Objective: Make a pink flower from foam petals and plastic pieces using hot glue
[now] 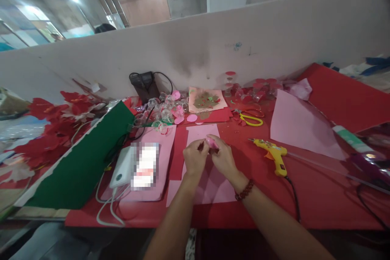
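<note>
So I'm remotely watching a red desk (pixel 329 203), pink sheets (pixel 215 195) lying at 12 o'clock. A yellow glue gun (pixel 271 151) is sitting at my hands' 3 o'clock, probably for easy reach. My left hand (pixel 194 156) and right hand (pixel 224 158) are both pinching a small pink piece (pixel 212 143) over the sheets, seemingly steadying it; they're hiding its shape, annoyingly.

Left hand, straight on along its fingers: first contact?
Most likely the small pink piece at the right hand's fingers, then that hand itself. The left hand is already very near or touching the piece; depth there is unclear.
</note>
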`<state>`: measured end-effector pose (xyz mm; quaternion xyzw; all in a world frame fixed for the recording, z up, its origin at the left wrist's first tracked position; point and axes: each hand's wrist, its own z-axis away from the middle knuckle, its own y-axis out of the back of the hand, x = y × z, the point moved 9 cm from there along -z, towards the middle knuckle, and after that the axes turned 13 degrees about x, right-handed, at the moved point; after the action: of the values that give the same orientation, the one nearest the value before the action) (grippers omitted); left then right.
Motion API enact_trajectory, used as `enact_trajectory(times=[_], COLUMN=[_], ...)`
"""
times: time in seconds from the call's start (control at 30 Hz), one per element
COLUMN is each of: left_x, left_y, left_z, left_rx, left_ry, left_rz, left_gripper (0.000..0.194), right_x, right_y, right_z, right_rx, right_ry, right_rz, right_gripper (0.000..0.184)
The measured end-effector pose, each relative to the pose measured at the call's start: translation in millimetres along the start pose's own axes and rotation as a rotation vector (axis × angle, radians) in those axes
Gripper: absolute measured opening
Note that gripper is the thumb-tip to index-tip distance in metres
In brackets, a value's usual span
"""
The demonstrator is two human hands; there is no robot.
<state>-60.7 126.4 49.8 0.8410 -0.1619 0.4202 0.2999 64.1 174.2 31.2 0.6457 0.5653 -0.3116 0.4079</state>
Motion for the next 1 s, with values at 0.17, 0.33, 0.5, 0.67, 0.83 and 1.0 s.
enact_trajectory(times=[0.17, 0.33, 0.5, 0.67, 0.83, 1.0], left_x=[-6, 6, 10, 8, 19, 15], left_y=[4.0, 10.2, 9.5, 6.6, 7.4, 8.5], left_z=[1, -1, -2, 3, 8, 6], left_rx=[-0.052, -0.044, -0.052, 0.021, 0.13, 0.156], left_ry=[0.031, -0.132, -0.214, -0.161, -0.253, -0.151], left_rz=[0.186, 0.211, 0.147, 0.072, -0.016, 0.008], left_gripper=[0.023, 0.018, 0.017, 0.016, 0.01, 0.012], right_x=[5, 4, 3, -4, -10, -9], right_y=[-3, -3, -6, -1, 3, 4], right_z=[-1, 0, 1, 2, 3, 2], right_rx=[-0.02, -0.035, -0.048, 0.005, 0.031, 0.032], right_ry=[-0.092, -0.067, -0.047, 0.037, 0.086, 0.06], right_rz=[-0.043, -0.029, -0.01, 0.061, 0.091, 0.07], right_gripper=[0.039, 0.041, 0.042, 0.043, 0.044, 0.043])
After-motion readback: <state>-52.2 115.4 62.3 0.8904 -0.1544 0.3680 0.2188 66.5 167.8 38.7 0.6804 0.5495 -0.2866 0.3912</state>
